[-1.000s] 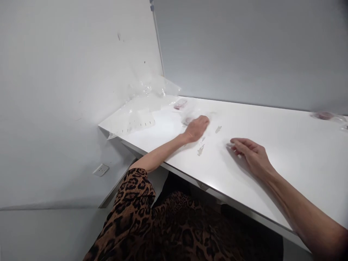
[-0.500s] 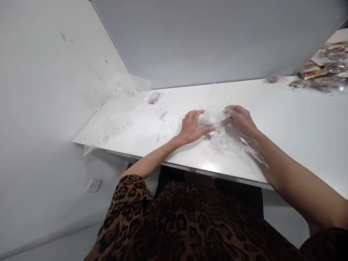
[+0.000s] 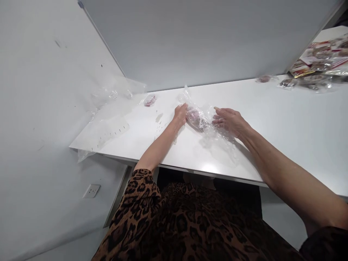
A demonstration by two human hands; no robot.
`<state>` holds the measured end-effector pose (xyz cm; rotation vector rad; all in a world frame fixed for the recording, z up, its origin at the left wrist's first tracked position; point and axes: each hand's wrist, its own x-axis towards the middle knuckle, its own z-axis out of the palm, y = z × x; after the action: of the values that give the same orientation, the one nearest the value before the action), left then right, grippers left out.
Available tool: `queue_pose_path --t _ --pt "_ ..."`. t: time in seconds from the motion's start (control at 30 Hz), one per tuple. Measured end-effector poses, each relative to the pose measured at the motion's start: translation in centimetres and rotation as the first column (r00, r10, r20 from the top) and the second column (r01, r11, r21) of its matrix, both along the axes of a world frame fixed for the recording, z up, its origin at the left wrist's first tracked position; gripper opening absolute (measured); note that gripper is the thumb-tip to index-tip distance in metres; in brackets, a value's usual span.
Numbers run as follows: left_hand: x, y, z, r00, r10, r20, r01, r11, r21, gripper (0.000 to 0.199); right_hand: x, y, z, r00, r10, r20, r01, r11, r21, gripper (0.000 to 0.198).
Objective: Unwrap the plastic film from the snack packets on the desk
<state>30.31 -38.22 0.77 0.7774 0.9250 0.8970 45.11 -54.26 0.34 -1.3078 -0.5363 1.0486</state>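
Observation:
A crumpled clear plastic bag (image 3: 197, 117) with pinkish and dark contents lies slantwise on the white table (image 3: 187, 152). At its left end, the fingers of my left hand (image 3: 181, 113) are closed around the plastic. My right hand (image 3: 230, 121) is at the bag's right side, fingers stretched and thumb apart, touching or very near the film. Loose, empty-looking film spreads from the bag toward the table's front edge. What exactly the bag contains is blurred by glare and folds.
A small pink wrapped packet (image 3: 150, 100) lies left of the bag. Clear plastic sheets (image 3: 108, 119) cover the table's left corner by the wall. At the far right back are another small packet (image 3: 263, 78) and a pile of shiny packages (image 3: 320, 69). A grey partition (image 3: 203, 43) borders the back.
My left hand has gone from spread fingers to a grip on the bag's left end. The bag's pinkish contents now show between my hands. My right hand's fingers have loosened from the film.

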Motion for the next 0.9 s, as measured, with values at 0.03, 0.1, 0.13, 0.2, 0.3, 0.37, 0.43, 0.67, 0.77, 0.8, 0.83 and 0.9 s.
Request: queue_pose_path --t 0.03,0.1,0.13,0.2,0.3,0.37,0.43,0.67,0.77,0.8,0.83,0.9 --pt "0.3 -0.3 -0.1 1.0 -0.013 0.016 0.014 0.999 -0.034 0.018 0.0 -0.1 0.1 0.999 0.04 -0.015 -0.04 0.999 -0.022 0.036" --pt "0.9 -1.2 -0.2 0.997 -0.04 0.063 0.046 0.995 -0.091 0.014 -0.1 -0.3 0.3 0.992 0.115 -0.042 -0.118 0.991 -0.061 0.039" --pt "1.1 -1.6 -0.2 0.993 -0.047 0.106 0.06 0.991 -0.119 0.013 -0.1 -0.4 0.4 0.989 0.141 -0.053 -0.145 0.987 -0.064 0.04" --pt "1.4 -2.2 -0.1 0.98 -0.064 0.19 0.096 0.982 -0.163 0.015 -0.2 -0.4 0.6 0.989 0.137 -0.063 -0.138 0.99 -0.016 0.042" --pt "1.2 -3.1 0.5 0.962 -0.122 0.243 0.174 0.963 -0.204 0.024 -0.2 -0.5 0.9 0.999 0.041 -0.021 -0.037 0.99 0.135 0.044" --pt "0.6 -3.9 0.9 0.946 -0.209 0.249 0.264 0.94 -0.214 0.042 -0.3 -0.5 1.3 0.999 -0.007 0.036 -0.001 0.976 0.216 0.045" --pt "0.0 -4.9 1.3 0.914 -0.322 0.248 0.374 0.906 -0.2 0.061 -0.4 -0.6 1.9 0.995 -0.044 0.084 0.021 0.966 0.259 0.044" --pt "-0.7 -6.6 1.4 0.84 -0.503 0.2 0.536 0.825 -0.177 0.027 -1.6 -0.8 4.0 0.991 -0.109 0.079 0.077 0.941 0.328 0.034" --pt "-0.5 -6.2 1.2 0.869 -0.441 0.224 0.484 0.852 -0.202 0.016 -0.8 -0.5 4.6 0.998 -0.065 0.018 0.052 0.91 0.411 0.018" --pt "-0.5 -6.1 1.2 0.877 -0.416 0.239 0.466 0.859 -0.213 0.016 -0.5 -0.4 4.8 0.999 -0.054 0.0 0.049 0.903 0.427 0.013" --pt "-0.6 -6.0 1.2 0.882 -0.396 0.257 0.453 0.862 -0.226 0.021 -0.1 -0.2 5.0 0.999 -0.049 -0.015 0.051 0.898 0.438 0.009" --pt "-0.9 -5.7 1.4 0.873 -0.383 0.303 0.46 0.853 -0.248 0.044 0.5 0.1 5.5 0.998 -0.051 -0.042 0.064 0.889 0.453 0.011"
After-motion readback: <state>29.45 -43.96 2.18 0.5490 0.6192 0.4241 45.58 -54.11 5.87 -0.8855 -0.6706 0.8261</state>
